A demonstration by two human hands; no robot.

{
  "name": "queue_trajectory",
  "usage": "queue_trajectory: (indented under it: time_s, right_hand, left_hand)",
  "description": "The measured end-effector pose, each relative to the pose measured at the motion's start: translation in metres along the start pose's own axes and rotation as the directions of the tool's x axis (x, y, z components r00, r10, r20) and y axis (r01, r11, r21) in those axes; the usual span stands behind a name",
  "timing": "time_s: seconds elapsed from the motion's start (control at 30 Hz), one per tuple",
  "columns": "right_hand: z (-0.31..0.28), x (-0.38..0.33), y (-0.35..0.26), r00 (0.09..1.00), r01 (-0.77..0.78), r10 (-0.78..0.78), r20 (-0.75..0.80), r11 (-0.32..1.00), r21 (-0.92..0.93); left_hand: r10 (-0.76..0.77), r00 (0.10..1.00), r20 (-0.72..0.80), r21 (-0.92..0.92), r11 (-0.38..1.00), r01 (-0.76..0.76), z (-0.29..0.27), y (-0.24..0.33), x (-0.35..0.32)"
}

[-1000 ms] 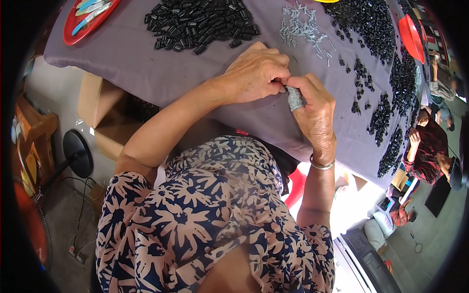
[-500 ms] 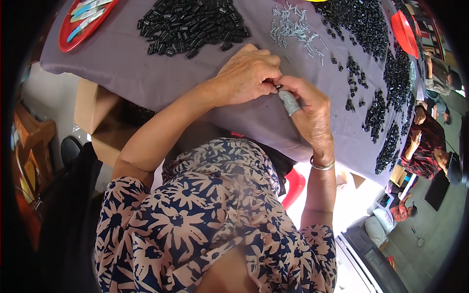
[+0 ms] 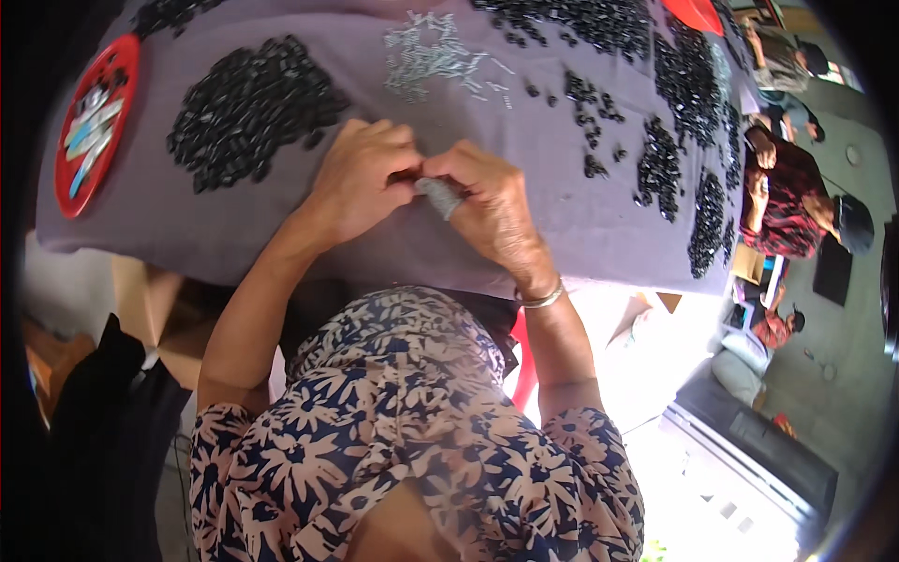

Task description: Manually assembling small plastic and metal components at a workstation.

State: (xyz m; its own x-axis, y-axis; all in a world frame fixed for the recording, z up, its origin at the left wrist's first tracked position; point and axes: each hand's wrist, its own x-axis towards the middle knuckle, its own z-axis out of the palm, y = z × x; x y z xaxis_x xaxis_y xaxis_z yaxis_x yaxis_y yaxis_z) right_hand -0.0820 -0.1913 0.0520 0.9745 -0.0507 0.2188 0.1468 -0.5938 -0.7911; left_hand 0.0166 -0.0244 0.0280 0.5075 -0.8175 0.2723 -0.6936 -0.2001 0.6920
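Note:
Over the near part of the cloth-covered table, my left hand and my right hand meet fingertip to fingertip. Both are closed in a pinch, and whatever sits between them is too small and too covered to make out. A grey wrap covers my right thumb. Just beyond my left hand lies a heap of small black plastic pieces. Past both hands, thin silver metal pins are spread in a loose pile.
At the left stands a red tray holding light-handled tools and small bits. More black pieces lie in clusters to the right, near a red container. A cardboard box is below the table's left edge. Other people sit beyond the right side.
The view has shifted, bringing the red tray further into the picture. My hands stay pinched together; a tiny dark bit seen between the fingertips is now hidden.

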Motion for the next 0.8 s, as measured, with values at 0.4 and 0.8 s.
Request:
queue_trajectory:
  time_s: [0.4,0.8]
  right_hand:
    - [-0.053,-0.024,0.021,0.95,-0.239,0.237,-0.206,0.971,0.014]
    - [-0.122,-0.027,0.06,0.994,-0.095,0.088,-0.059,0.504,-0.859]
  left_hand:
    - [0.043,0.998,-0.035,-0.047,0.998,-0.045,-0.002,0.0,0.001]
    - [0.024,0.994,-0.111,-0.049,0.998,-0.03,0.0,0.0,0.001]
